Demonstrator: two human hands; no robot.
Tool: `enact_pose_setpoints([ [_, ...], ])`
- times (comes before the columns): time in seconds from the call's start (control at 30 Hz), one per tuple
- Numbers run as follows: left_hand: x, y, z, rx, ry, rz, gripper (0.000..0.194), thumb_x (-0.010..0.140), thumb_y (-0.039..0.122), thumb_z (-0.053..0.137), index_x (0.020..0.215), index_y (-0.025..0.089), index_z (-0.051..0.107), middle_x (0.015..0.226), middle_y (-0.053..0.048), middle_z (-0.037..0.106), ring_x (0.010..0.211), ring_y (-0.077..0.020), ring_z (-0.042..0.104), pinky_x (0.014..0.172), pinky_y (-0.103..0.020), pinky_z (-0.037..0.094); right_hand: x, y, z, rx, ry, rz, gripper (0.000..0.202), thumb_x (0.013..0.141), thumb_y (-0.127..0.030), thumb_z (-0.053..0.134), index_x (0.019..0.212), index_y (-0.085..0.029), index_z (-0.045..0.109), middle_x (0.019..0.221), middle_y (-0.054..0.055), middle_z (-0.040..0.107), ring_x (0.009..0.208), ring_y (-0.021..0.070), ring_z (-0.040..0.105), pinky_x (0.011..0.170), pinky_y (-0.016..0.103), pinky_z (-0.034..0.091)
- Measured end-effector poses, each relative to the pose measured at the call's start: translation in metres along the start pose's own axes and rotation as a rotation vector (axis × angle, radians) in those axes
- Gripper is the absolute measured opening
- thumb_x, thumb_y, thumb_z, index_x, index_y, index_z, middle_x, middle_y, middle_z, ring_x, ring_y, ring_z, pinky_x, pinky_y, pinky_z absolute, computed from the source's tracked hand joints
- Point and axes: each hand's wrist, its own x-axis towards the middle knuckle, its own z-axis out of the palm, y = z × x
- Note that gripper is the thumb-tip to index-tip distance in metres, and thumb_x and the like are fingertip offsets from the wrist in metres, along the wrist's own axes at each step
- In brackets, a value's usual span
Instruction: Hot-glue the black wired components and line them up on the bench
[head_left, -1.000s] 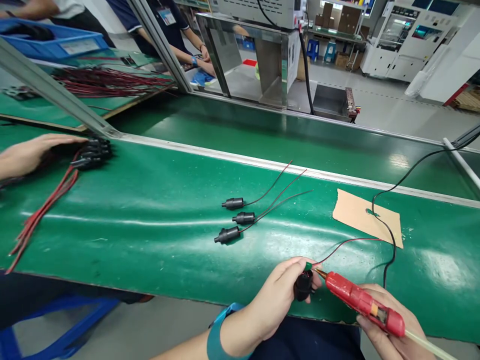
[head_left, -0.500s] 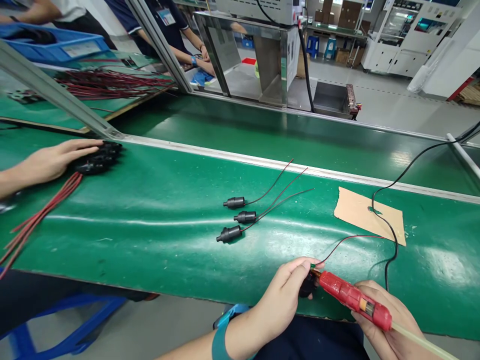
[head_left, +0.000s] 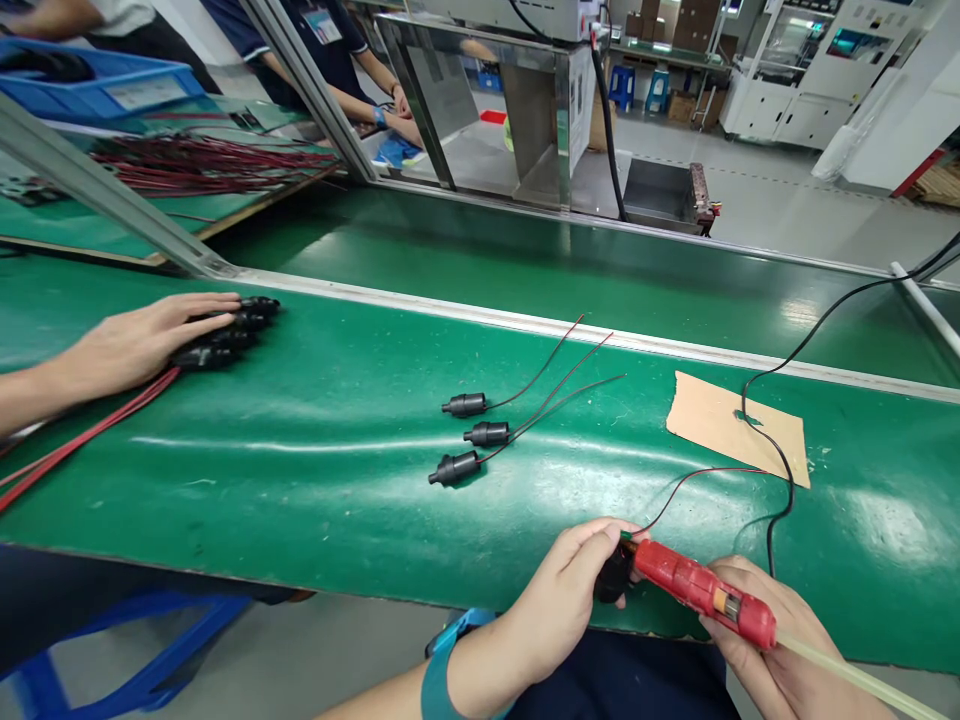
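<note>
My left hand (head_left: 562,590), with a blue band at its wrist, is closed round a black cylindrical part (head_left: 615,572) close to the table's front edge. A thin red wire (head_left: 686,480) runs from that part to the right. My right hand (head_left: 780,630) grips a red handheld tool (head_left: 697,592) that has a pale tube at its rear. The tool's tip meets the part beside my left thumb; the exact contact is hidden. Beyond my left hand, three black connectors (head_left: 465,404) (head_left: 487,433) (head_left: 454,468) lie on the green mat with thin wires trailing right.
At the left, another person's hand (head_left: 135,345) rests on a bunch of black connectors (head_left: 225,340) with red wires. A cardboard piece (head_left: 705,420) lies at right under a black cable (head_left: 784,470). A metal frame post and a white rail (head_left: 450,315) border the green table (head_left: 300,520).
The other person's hand and the bunch of connectors have moved to the right. My two hands, the part and the red tool are almost where they were; the view has shifted slightly.
</note>
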Motion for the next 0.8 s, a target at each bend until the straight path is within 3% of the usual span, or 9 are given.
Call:
enact_pose_setpoints([
  [0.8,0.0003,0.0041,0.0035,-0.032,-0.046,0.021,0.053,0.084,0.062,0.06,0.093,0.011,0.074,0.079,-0.007,0.066,0.075,-0.0157,0.06,0.06,-0.025,0.049,0.0023,-0.0057,-0.0078,-0.062,0.024,-0.007,0.019,0.102,-0.02,0.042,0.085,-0.02,0.052,0.081,0.003,0.061,0.075,0.0112,0.064,0.067,0.02,0.055],
])
